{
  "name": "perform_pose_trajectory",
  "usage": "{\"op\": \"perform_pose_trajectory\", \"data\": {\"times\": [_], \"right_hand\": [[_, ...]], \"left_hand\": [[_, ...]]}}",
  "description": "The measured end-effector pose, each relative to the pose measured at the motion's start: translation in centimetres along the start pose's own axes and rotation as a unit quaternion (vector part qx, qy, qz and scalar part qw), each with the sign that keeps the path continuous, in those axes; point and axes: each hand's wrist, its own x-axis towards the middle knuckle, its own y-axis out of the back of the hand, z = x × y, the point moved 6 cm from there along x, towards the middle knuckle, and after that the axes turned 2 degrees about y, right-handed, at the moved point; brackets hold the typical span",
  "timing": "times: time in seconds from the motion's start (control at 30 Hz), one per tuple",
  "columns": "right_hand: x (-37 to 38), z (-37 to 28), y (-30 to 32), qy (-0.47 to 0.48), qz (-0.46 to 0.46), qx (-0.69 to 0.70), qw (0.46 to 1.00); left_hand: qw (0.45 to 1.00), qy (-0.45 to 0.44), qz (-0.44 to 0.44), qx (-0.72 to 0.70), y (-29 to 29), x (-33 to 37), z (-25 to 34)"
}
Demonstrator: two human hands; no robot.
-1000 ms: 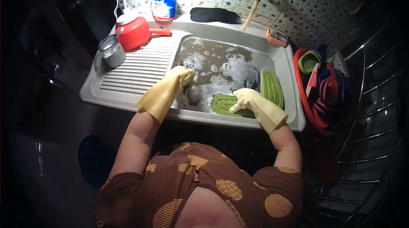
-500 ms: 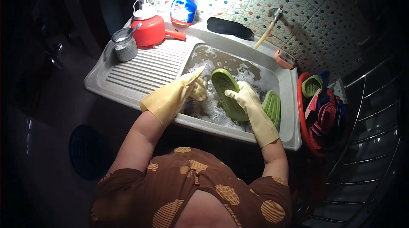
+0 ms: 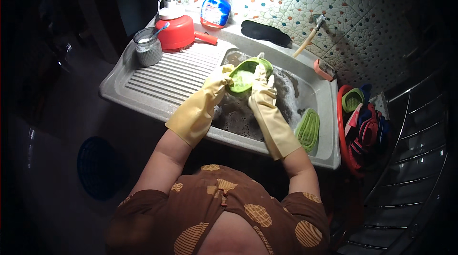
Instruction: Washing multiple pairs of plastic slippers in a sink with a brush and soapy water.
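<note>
A green slipper (image 3: 242, 80), wet and foamy on its inner face, is tilted over the far left part of the sink basin (image 3: 312, 94). My left hand (image 3: 223, 79), in a pale yellow rubber glove, grips its left edge. My right hand (image 3: 262, 87), gloved the same way, is closed round its right side, with the fingers lying across the slipper. Soapy grey water lies beneath it. A second green slipper (image 3: 308, 130), ribbed, leans in the basin's near right corner, apart from both hands.
Left of the basin, a ribbed drainboard (image 3: 155, 86) carries a glass jar (image 3: 149, 52) and a red dipper (image 3: 175, 33). Behind stand a blue spray bottle (image 3: 215, 11), a black insole-shaped piece (image 3: 265, 33) and a tap (image 3: 318, 20). A red tub (image 3: 341, 133) holds several slippers at right.
My right hand has carried the slipper up and away from me, turning it. My left hand, empty before with its fingers apart, now grips the slipper too. The view has shifted slightly.
</note>
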Motion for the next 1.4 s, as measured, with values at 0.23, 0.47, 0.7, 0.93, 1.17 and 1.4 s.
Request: {"op": "perform_pose_trajectory", "data": {"times": [0.23,0.47,0.7,0.93,1.17,1.4], "right_hand": [[-3.7,-4.2,2.0,0.135,0.103,0.105,0.98],[-3.2,-5.8,-1.1,-0.088,-0.257,0.05,0.961],[-3.5,-5.9,-8.4,0.135,-0.421,-0.016,0.897],[-7.1,-3.9,-8.3,-0.085,-0.416,0.146,0.893],[-3.9,3.3,-5.9,-0.321,-0.388,0.254,0.825],[-4.9,12.7,-4.7,-0.517,-0.192,0.539,0.637]], "left_hand": [[0.989,-0.079,0.116,0.051,3.8,2.4,-0.4],[0.888,-0.079,0.228,0.391,3.0,0.1,2.3],[0.931,-0.124,0.207,0.273,6.2,2.9,0.2],[0.878,0.036,0.215,0.426,17.5,7.5,-4.2],[0.905,0.074,0.173,0.381,14.8,8.6,-5.1],[0.932,0.095,0.161,0.31,8.6,10.3,-4.0]]}}
